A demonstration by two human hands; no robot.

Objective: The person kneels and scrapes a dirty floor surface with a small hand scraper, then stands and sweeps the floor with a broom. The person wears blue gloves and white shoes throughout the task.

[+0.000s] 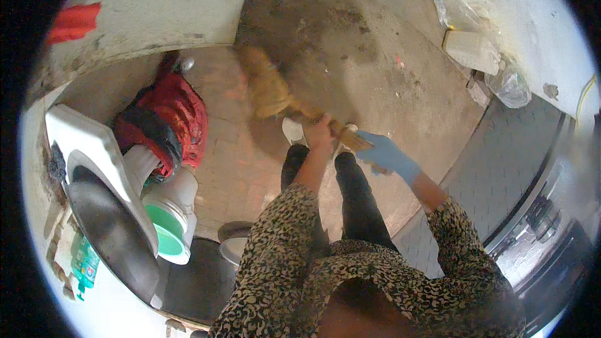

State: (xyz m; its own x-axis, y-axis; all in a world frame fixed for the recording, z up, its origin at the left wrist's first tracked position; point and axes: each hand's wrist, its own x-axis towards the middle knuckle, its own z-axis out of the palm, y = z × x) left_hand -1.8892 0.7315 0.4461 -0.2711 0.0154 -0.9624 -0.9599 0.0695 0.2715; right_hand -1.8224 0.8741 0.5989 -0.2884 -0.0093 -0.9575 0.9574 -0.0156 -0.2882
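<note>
A straw hand broom (272, 91) is held in front of me over the floor, blurred, its bristles towards the upper left. My left hand (321, 134) is bare and closed round the broom's narrow neck. Farther down to the right, my right hand (387, 155), in a light blue glove, is at the broom's handle end; its fingers wrap round it. My shoes (294, 131) stand on the floor just below the broom. Dark, damp-looking dirt marks the brown floor (338, 37) beyond the bristles.
At left are a red and black bag (188, 122), a white bucket with green inside (166, 234) and a metal basin (110, 230). A pale wall panel (164, 4) juts in above. At right, a plastic container (472, 51) and clear bag (509, 85) lie beside a grey-tiled surface (493, 150).
</note>
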